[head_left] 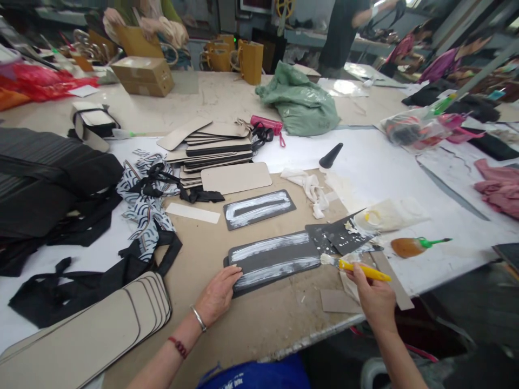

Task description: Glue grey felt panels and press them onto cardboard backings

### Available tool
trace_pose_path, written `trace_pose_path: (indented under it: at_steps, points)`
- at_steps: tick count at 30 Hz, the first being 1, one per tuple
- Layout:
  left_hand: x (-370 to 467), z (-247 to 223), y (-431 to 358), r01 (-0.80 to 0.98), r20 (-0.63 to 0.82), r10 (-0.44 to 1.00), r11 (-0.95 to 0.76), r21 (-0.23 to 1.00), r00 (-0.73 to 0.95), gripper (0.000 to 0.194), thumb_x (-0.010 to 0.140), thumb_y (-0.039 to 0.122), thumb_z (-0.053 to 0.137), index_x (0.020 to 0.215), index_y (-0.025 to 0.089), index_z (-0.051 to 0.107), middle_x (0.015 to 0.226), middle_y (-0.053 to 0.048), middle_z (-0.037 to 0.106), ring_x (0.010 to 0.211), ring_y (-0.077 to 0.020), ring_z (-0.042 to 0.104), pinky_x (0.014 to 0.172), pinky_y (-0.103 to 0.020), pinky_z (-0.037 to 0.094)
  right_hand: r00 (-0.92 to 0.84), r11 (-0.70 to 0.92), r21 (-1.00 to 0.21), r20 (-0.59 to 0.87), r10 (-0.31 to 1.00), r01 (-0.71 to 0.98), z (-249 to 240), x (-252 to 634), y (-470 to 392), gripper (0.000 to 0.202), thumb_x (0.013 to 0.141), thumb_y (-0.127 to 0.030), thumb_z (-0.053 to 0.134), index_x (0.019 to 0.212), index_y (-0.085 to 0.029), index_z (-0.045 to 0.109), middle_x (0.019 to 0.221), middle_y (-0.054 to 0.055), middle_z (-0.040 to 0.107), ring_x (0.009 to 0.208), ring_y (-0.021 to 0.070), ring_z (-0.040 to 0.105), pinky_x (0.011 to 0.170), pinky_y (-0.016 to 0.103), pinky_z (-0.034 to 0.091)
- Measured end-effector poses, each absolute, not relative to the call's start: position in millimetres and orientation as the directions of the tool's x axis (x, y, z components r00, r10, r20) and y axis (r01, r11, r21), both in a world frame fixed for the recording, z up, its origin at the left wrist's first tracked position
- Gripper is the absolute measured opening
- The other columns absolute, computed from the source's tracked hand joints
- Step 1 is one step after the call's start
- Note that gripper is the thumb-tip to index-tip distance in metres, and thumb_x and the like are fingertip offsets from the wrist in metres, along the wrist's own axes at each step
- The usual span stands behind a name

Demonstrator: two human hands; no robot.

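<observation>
A long dark grey panel (275, 258) lies on brown board, with white glue streaked along both long edges. My left hand (219, 294) grips its left end, fingers on top. My right hand (373, 294) is closed around the yellow handle of a glue brush (365, 270). The white-coated bristles are at the panel's right end. A smaller dark grey panel (259, 209), glued in a loop of white strokes, lies just beyond. Right of the long panel are glue-spattered dark scraps (340, 236) and a glue bag (393, 215) with a yellow ring.
Stacked beige panels (227, 146) stand beyond; more beige panels (97, 329) fan out at front left. An amber bottle (407, 247) with a green nozzle lies right. Black fabric (52, 183) crowds the left. A green plastic bag (300, 102) sits farther back. Other people work across the table.
</observation>
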State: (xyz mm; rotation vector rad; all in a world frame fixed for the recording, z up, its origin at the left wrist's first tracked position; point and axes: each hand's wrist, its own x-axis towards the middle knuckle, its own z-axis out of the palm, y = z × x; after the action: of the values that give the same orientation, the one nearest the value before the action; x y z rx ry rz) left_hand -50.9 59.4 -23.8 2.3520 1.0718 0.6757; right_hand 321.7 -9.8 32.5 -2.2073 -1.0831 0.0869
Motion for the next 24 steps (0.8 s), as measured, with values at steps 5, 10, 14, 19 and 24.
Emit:
trace_pose_path:
  at_steps: [5, 10, 14, 19, 24]
  points:
    - [-34, -16, 44, 0.607, 0.188, 0.948, -0.31, 0.732, 0.258, 0.03, 0.081, 0.018, 0.038, 0.104, 0.018, 0.058, 0.108, -0.01, 0.061, 0.1, -0.0179, 0.057, 0.088, -0.035, 0.048, 0.509, -0.329, -0.455, 0.362, 0.781, 0.828, 46, 304, -8, 0.046, 0.081, -0.052, 0.043, 0.091, -0.014, 0.065, 0.075, 0.01, 0.068, 0.072, 0.0237, 0.063, 0.066, 0.034, 0.049]
    - [-18, -17, 42, 0.545, -0.145, 0.976, 0.21, 0.812, -0.161, 0.029, 0.071, 0.036, 0.051, 0.092, 0.017, 0.056, 0.074, -0.004, 0.06, 0.066, -0.0178, 0.059, 0.067, -0.035, 0.051, 0.165, -0.008, -0.312, 0.482, 0.861, 0.95, 32, 269, -8, 0.03, 0.088, -0.035, 0.039, 0.096, -0.016, 0.061, 0.088, 0.01, 0.064, 0.083, 0.0198, 0.06, 0.075, 0.033, 0.05]
    - [-15, -17, 48, 0.489, -0.254, 0.948, 0.316, 0.813, -0.191, 0.021, 0.061, 0.034, 0.057, 0.075, 0.019, 0.053, 0.061, 0.002, 0.054, 0.056, -0.0158, 0.053, 0.06, -0.032, 0.047, 0.044, 0.089, -0.275, 0.442, 0.896, 0.957, 17, 226, -20, 0.026, 0.087, -0.024, 0.042, 0.107, -0.017, 0.057, 0.092, 0.011, 0.061, 0.087, 0.0198, 0.059, 0.074, 0.032, 0.052]
    - [-14, -15, 53, 0.311, -0.35, 0.911, 0.405, 0.86, -0.217, 0.013, 0.06, 0.027, 0.056, 0.066, 0.02, 0.047, 0.054, 0.006, 0.047, 0.053, -0.0119, 0.048, 0.054, -0.025, 0.041, -0.051, 0.25, -0.439, 0.416, 0.908, 0.863, 22, 156, -36, 0.037, 0.084, -0.011, 0.04, 0.118, -0.019, 0.05, 0.099, 0.01, 0.06, 0.094, 0.0174, 0.058, 0.078, 0.029, 0.052]
    - [-18, -17, 60, 0.18, -0.478, 0.862, 0.504, 0.845, -0.168, 0.013, 0.062, 0.024, 0.055, 0.059, 0.019, 0.044, 0.049, 0.007, 0.043, 0.047, -0.0088, 0.045, 0.045, -0.02, 0.04, -0.143, 0.384, -0.545, 0.431, 0.891, 0.745, 31, 114, -42, 0.038, 0.082, -0.012, 0.044, 0.119, -0.02, 0.051, 0.095, 0.01, 0.062, 0.091, 0.0176, 0.06, 0.077, 0.028, 0.052]
